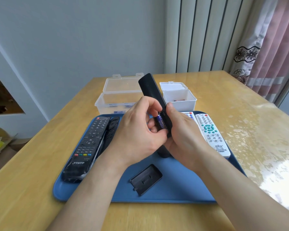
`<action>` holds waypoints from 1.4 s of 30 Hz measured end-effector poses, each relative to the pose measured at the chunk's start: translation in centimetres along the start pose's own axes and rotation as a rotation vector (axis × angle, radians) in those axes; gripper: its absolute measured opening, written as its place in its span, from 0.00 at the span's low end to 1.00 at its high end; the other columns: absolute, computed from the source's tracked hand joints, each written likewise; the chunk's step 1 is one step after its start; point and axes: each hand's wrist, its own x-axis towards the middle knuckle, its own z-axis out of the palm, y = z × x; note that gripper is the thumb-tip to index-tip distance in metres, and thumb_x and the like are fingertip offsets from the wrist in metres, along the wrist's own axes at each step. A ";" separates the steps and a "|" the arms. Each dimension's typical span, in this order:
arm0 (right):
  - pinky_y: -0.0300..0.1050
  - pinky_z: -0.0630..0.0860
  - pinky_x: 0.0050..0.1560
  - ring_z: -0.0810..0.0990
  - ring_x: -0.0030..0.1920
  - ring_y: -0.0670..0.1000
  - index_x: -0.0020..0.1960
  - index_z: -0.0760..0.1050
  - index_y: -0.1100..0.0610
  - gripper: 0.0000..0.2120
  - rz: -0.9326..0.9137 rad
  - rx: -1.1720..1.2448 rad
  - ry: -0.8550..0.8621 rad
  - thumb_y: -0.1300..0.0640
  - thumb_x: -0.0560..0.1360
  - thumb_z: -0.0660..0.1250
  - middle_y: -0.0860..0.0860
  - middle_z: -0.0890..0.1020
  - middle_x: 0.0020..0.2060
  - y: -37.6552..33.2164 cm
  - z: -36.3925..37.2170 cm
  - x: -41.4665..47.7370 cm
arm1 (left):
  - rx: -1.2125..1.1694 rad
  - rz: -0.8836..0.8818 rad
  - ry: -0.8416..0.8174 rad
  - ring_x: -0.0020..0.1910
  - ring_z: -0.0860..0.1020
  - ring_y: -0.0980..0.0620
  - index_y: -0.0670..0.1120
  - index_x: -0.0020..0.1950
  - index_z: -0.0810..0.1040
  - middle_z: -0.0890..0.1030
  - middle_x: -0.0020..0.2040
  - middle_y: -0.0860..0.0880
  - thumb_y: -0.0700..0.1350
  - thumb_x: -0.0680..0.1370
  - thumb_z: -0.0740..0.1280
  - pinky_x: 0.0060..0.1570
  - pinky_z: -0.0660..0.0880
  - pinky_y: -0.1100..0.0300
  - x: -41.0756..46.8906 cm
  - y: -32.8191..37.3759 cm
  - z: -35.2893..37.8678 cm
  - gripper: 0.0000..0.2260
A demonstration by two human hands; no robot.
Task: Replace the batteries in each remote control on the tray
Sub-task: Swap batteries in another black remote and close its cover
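Note:
Above the blue tray [173, 194] I hold a long black remote [150, 87] back side up, tilted away from me. My right hand [182, 130] grips its lower half. My left hand [137, 130] pinches a blue battery [160, 123] that sits in the remote's open compartment. The remote's black battery cover [146, 179] lies loose on the tray near me. On the tray's left lie a black THTF remote [88, 145] and a slimmer black remote [111, 129]. A white remote [212, 134] lies on the right, with another white one [189, 115] partly hidden behind my right hand.
Behind the tray stand an open clear plastic box [117, 97] holding batteries and an open white box [178, 97] with something red inside. The wooden table [223, 97] reaches to a wall at the back and a curtain at the right.

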 end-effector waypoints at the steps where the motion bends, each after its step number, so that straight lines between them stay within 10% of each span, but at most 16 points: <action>1: 0.51 0.71 0.49 0.74 0.36 0.54 0.45 0.77 0.62 0.22 0.001 0.007 -0.002 0.50 0.85 0.52 0.56 0.79 0.32 0.0 0.1 -0.1 | -0.006 -0.005 0.005 0.31 0.68 0.56 0.51 0.49 0.71 0.72 0.41 0.54 0.41 0.65 0.70 0.34 0.66 0.71 0.0 0.0 0.0 0.16; 12: 0.50 0.74 0.51 0.79 0.35 0.51 0.35 0.81 0.58 0.27 0.009 0.117 -0.026 0.51 0.85 0.53 0.55 0.81 0.32 -0.1 0.7 -0.4 | -0.089 -0.092 0.113 0.32 0.68 0.56 0.53 0.47 0.70 0.70 0.36 0.55 0.43 0.66 0.71 0.34 0.68 0.66 0.0 -0.5 1.1 0.14; 22: 0.46 0.78 0.47 0.82 0.37 0.49 0.47 0.81 0.58 0.22 -0.010 0.149 -0.008 0.50 0.85 0.52 0.54 0.84 0.36 -0.1 0.8 -0.5 | -0.068 -0.126 0.247 0.26 0.70 0.58 0.49 0.48 0.74 0.75 0.37 0.54 0.36 0.70 0.73 0.32 0.67 0.70 0.0 0.0 1.2 0.13; 31: 0.39 0.67 0.33 0.72 0.31 0.50 0.54 0.79 0.61 0.23 0.049 0.102 -0.077 0.45 0.83 0.55 0.55 0.80 0.33 0.1 0.1 0.1 | -1.141 -0.632 0.278 0.28 0.62 0.54 0.41 0.51 0.77 0.68 0.31 0.51 0.37 0.78 0.57 0.29 0.52 0.58 1.0 -0.8 0.4 0.09; 42: 0.37 0.66 0.27 0.70 0.28 0.49 0.58 0.77 0.63 0.10 0.046 0.049 0.067 0.63 0.81 0.60 0.53 0.78 0.32 -2.6 -2.1 2.0 | -1.094 -0.716 0.194 0.28 0.66 0.56 0.42 0.47 0.77 0.72 0.36 0.49 0.32 0.79 0.55 0.23 0.56 0.66 4.6 -1.6 0.7 0.12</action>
